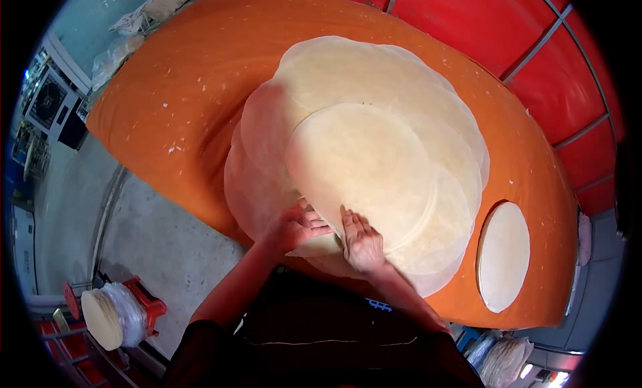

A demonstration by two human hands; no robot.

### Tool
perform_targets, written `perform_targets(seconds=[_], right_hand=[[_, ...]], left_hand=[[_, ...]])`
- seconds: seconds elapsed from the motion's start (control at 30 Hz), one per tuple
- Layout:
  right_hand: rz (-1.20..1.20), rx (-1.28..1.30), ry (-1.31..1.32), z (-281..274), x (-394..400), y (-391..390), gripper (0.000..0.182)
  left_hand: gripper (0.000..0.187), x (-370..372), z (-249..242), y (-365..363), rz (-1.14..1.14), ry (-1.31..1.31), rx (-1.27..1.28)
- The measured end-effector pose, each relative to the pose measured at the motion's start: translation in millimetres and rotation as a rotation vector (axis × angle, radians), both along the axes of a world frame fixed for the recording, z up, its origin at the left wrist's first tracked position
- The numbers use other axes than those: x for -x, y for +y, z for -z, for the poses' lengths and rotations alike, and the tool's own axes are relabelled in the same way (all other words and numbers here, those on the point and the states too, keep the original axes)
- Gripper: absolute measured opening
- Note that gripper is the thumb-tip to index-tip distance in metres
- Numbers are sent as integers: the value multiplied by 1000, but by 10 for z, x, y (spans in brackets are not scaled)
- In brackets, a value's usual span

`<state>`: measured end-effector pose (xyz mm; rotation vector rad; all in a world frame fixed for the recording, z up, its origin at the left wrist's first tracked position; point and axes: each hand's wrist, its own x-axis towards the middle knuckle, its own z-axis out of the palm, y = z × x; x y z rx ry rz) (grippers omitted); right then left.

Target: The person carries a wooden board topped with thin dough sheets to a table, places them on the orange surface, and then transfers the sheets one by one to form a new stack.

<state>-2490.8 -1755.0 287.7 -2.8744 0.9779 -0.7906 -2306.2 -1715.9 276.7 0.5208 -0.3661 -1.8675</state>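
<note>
Many thin, round, pale dough sheets lie overlapping in a wide ring on the orange cloth. One round sheet lies on top of them near the middle. At its near left edge is my left hand, palm turned up and fingers spread, with the fingertips close to or just under the edge. My right hand rests palm down on the near part of the same sheet, its fingers stretched out. The two hands are a short way apart.
A smaller stack of round sheets sits on the orange cloth at the right. Red panels stand behind the table. At lower left, more rounds and plastic wrap are beside a red stool. Another wrapped stack is at lower right.
</note>
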Motion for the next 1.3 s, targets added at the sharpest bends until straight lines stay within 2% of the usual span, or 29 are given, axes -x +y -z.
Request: perform_targets(seconds=[0.03, 0.13, 0.17, 0.2, 0.23, 0.3, 0.37, 0.47, 0.5, 0.53, 0.57, 0.63, 0.67, 0.7, 0.77, 0.83, 0.87, 0.9, 0.93, 0.97, 1.0, 1.03, 1.13, 1.2, 1.23, 1.3], right_hand=[[10, -18, -7, -46, 7, 51, 42], [44, -61, -20, -129, -8, -93, 39], [58, -75, -23, -158, 1, -168, 37], [132, -389, 116, -228, 94, -301, 24], [90, -464, -52, 37, 201, -562, 9], [165, -649, -330, -690, 284, -1142, 6], [180, -677, -593, -1530, 324, -1706, 15], [223, -114, -267, -2576, 372, -2401, 11], [252, 75, -168, -2811, 285, -2505, 11], [415, 281, -17, -3014, 79, -2454, 15], [440, 437, 32, -3070, -83, -2476, 11], [195, 606, -18, -2856, -213, -2801, 10], [177, 613, -36, -2622, -323, -2961, 13], [305, 613, 106, -2359, -492, -3042, 17], [323, 396, 155, -1689, -911, -3105, 22], [164, 441, 241, -811, -1211, -3332, 26], [154, 277, 292, -472, -1315, -3323, 27], [54, 236, 126, -273, -1434, -3222, 26], [186, 49, 430, 7, -1495, -3216, 23], [201, -53, 455, 57, -1589, -3077, 22], [98, 141, 99, 121, -1647, -2933, 25], [97, 121, 50, 229, -1660, -2881, 32], [125, 29, -87, 261, -1760, -2739, 41], [179, -116, -178, 288, -1803, -2732, 46], [140, -80, -209, 250, -1804, -2748, 44], [61, -11, -273, 59, -1793, -2736, 41]], left_hand=[[63, 15, -25, -58, -26, 169, -77], [65, 31, -222, -216, 48, 83, 75], [65, 3, -274, -270, 57, 50, 24], [65, -36, -317, -316, 66, 17, -29], [66, -86, -337, -363, 77, -19, -83], [45, -256, -39, -602, -87, -12, -164], [30, -483, 53, -927, -223, 2, -237], [11, -751, -4, -1436, -309, 62, -256], [9, -817, 34, -1600, -346, 63, -283], [8, -878, 110, -1770, -386, 62, -310], [7, -930, 91, -1887, -427, 61, -337], [10, -952, 79, -2052, -450, 60, -392], [10, -983, 120, -2110, -430, 58, -385], [10, -1025, 166, -2165, -412, 54, -378], [7, -1075, 268, -2255, -396, 13, -360], [6, -1108, 234, -2343, -382, -26, -373], [6, -1108, 146, -2359, -373, -41, -401], [7, -1128, 107, -2392, -363, -54, -432], [13, -1166, 153, -2451, -293, -121, -451], [17, -1199, 161, -2496, -265, -193, -444], [21, -1215, 168, -2530, -236, -261, -438], [25, -1213, 178, -2569, -206, -325, -430], [37, -1198, 407, -2718, -254, -312, -17], [42, -1181, 305, -2768, -209, -426, 77], [44, -1190, 239, -2787, -190, -487, 129], [39, -1200, 175, -2746, -228, -437, 151]])
